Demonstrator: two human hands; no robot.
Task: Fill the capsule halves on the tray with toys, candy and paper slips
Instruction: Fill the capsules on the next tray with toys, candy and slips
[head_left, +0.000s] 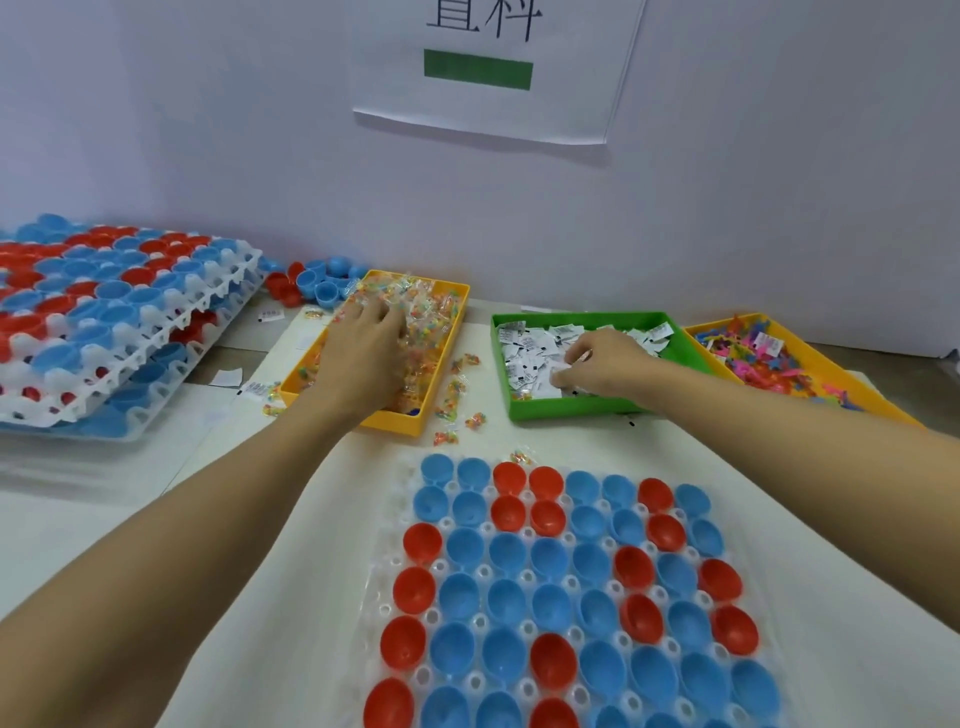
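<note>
under my left hand (363, 343), fingers spread loosely, lies candy (421, 332) in a yellow bin (400, 421). my right hand (602, 364) pinches paper slips (524, 358) in the green bin (571, 408). toys (753, 353) sit just right of it. nearer me, the tray (384, 608) holds empty capsule halves (509, 597).

Glossy plastic capsule halves (550, 592) sit in a clear plastic tray (387, 540); candy (421, 332) in shiny wrappers; matt paper slips (524, 353).

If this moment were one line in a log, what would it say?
left hand: in yellow tray of wrapped candy | right hand: gathering white paper slips in green tray | red and blue capsule halves: empty
</note>
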